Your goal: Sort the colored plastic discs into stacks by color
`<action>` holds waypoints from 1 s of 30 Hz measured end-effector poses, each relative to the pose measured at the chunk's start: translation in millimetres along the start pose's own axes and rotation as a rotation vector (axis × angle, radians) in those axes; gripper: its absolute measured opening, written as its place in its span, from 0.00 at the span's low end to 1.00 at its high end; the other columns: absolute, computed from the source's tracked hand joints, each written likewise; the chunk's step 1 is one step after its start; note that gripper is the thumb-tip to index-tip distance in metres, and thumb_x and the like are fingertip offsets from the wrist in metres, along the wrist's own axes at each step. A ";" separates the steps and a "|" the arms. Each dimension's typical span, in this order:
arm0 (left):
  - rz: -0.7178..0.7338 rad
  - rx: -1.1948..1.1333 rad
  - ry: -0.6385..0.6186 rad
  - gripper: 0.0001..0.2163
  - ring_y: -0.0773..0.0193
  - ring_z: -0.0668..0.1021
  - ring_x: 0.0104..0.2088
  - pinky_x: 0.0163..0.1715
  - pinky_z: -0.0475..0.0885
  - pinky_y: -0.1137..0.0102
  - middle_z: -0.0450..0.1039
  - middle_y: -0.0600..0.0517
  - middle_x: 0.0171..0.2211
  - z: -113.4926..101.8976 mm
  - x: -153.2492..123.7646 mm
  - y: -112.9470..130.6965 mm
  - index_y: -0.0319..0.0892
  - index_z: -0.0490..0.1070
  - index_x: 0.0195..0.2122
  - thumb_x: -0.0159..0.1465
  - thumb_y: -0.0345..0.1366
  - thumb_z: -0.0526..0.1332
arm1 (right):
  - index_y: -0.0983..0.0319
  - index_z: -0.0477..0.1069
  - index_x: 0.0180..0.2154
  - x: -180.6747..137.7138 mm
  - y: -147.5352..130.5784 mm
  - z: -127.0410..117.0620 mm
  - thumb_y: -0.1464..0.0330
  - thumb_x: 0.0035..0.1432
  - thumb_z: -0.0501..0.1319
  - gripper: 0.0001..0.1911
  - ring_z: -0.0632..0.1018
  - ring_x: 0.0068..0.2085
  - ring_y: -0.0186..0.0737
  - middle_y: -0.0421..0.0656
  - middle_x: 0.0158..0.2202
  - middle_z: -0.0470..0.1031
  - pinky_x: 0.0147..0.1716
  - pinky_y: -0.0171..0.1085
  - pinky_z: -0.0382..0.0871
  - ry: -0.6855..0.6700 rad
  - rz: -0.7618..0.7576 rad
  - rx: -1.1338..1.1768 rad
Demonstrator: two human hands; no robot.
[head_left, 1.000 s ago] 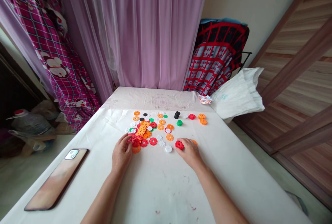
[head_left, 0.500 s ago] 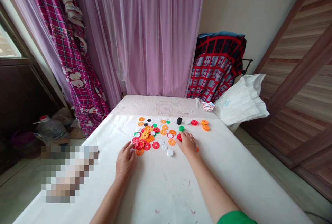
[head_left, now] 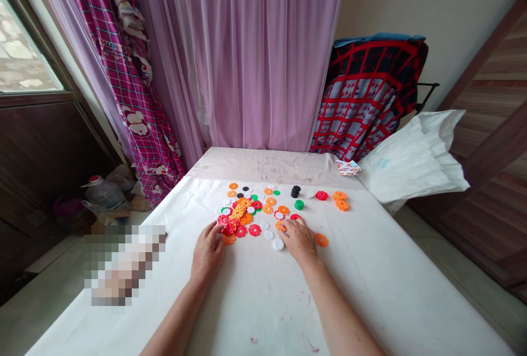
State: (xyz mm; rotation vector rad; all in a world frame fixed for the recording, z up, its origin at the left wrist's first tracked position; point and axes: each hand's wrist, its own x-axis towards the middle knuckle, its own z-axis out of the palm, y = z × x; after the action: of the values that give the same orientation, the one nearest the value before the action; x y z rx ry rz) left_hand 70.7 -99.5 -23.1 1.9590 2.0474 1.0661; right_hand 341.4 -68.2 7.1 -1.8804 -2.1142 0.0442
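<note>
Flat, notched plastic discs, like snowflake building discs, lie on the white-covered table. My left hand (head_left: 208, 250) rests at the near left edge of the mixed pile, fingers curved but apart, its fingertips at the red discs (head_left: 228, 226). My right hand (head_left: 300, 238) has its thumb and forefinger closed at an orange disc (head_left: 280, 226); its other fingers are bent over the table. Just behind that hand shows a red disc (head_left: 295, 217), partly covered. A white stack (head_left: 278, 244) stands left of the right hand, and an orange disc (head_left: 321, 240) lies to its right.
Behind the right hand stand a green stack (head_left: 299, 205) and a black stack (head_left: 295, 192). Red discs (head_left: 321, 195) and orange discs (head_left: 341, 204) sit further right. A small patterned box-like thing (head_left: 348, 167) and a white bag (head_left: 411, 158) are at the far right corner.
My right hand has moved from the red discs to the orange disc nearer me, uncovering the orange disc at its right. The left hand stays by the pile. The camera view has shifted.
</note>
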 end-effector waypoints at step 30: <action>0.056 0.321 -0.199 0.27 0.49 0.60 0.66 0.63 0.52 0.47 0.59 0.43 0.66 2.7 0.4 10.4 0.43 0.58 0.65 0.67 0.49 0.48 | 0.59 0.71 0.45 -46.6 94.1 8.7 0.64 0.54 0.61 0.16 0.76 0.40 0.41 0.44 0.44 0.77 0.36 0.37 0.65 0.260 0.313 0.074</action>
State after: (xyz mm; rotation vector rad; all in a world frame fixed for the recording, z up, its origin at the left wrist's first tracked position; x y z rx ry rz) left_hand 80.8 -98.8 -19.2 2.1755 2.1705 0.5471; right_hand 434.1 -99.0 -32.2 -2.0314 -1.6170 -0.0492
